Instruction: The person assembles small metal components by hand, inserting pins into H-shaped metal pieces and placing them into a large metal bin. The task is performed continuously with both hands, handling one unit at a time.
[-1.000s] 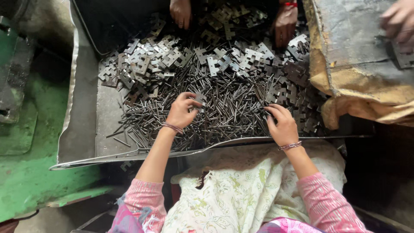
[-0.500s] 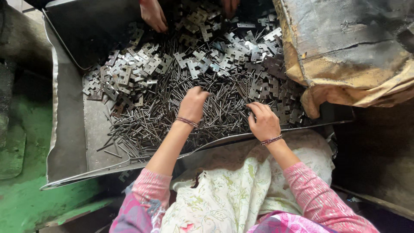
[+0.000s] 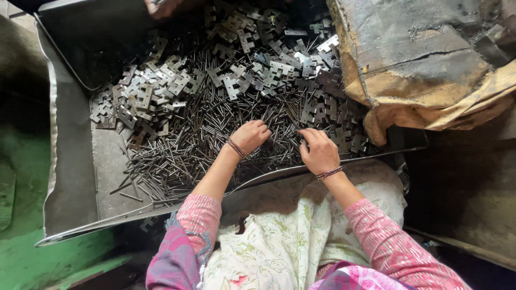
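Looking down into a dim workshop corner with a green-stained floor (image 3: 21,258) on the left and a wide sheet-metal tray (image 3: 70,182) tilting across the lap. Filling the tray: a dense heap of thin dark metal pins (image 3: 204,139) on the near side, and behind it a spread of flat notched metal plates (image 3: 177,86). Left hand (image 3: 251,136) resting palm-down on the pins, fingers curling loosely into the heap, pinching at pins though hard to tell how many. Right hand (image 3: 318,150) lying just beside it, fingers bent and pressing onto the pins, grasping nothing clearly visible. Both wrists wearing thin bracelets, both sleeves pink and patterned. Sagging over the tray's right edge, a worn, dirty sack (image 3: 424,70). Showing at the top edge, another person's hand (image 3: 164,7) over the plates, well apart.
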